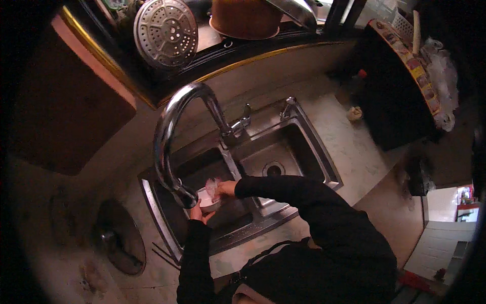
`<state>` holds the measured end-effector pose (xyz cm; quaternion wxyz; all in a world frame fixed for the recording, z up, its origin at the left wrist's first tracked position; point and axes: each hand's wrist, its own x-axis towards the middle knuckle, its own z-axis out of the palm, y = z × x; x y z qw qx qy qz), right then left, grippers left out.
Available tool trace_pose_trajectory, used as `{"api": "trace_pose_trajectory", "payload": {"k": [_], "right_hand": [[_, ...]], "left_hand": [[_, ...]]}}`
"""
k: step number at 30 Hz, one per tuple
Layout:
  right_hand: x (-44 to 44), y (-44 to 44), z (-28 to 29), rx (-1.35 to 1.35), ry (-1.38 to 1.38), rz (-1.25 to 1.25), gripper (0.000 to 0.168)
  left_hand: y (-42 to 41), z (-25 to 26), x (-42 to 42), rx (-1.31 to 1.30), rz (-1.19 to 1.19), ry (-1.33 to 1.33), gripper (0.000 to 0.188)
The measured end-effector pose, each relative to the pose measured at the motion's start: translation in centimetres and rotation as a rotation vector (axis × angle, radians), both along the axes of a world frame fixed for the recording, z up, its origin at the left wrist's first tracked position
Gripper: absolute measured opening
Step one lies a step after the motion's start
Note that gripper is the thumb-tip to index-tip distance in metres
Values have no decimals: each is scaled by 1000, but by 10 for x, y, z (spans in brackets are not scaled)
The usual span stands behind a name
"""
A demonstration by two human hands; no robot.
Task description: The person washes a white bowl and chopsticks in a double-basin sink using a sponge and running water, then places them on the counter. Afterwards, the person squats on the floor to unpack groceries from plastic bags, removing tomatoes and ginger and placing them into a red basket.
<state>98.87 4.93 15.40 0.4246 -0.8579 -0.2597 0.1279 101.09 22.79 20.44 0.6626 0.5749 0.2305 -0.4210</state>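
Over the left basin of a steel double sink [147, 195], my left hand [198, 213] grips a small white bowl [207, 205] by its near side. My right hand [227, 189] presses a pinkish, translucent scrubber or cloth [212, 186] into the bowl; its exact kind is hard to tell. The spout of a tall curved chrome faucet [164, 129] comes down just beside the bowl and partly covers it. Whether water runs from it cannot be made out in the dim light.
On the right, the second basin has a round drain [274, 171]. A pot lid [121, 239] and two thin sticks [166, 255] lie on the left counter. A perforated steamer plate [166, 33] and a pot [246, 19] stand behind. A red-capped bottle [358, 78] is at the right.
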Motion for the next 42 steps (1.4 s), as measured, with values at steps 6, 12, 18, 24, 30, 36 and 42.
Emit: {"api": "trace_pose_trajectory", "payload": {"k": [6,12,18,24,30,36,42], "right_hand": [[-11,-18,8,418,266,-262,33],[-36,-16,52,220,-18,-527,20],[-59,29,82,-38,-498,-407,22],[-1,1,47,337,547,-394,36],[-28,5,36,1503,1180,-571,56],[-32,34,58,1775,1164,-568,43],[-43,-30,-45,1982,869,-169,21]], "left_hand": [[25,-5,0,726,-783,-1216,39],[0,8,-3,391,-742,-807,29],[6,-39,-12,82,-424,-733,17],[-11,35,-35,-274,-258,-450,26],[-11,19,-23,-440,201,-385,24],[-9,-37,-20,443,-296,-1032,19],[-11,4,-21,615,-793,-1463,13]]}}
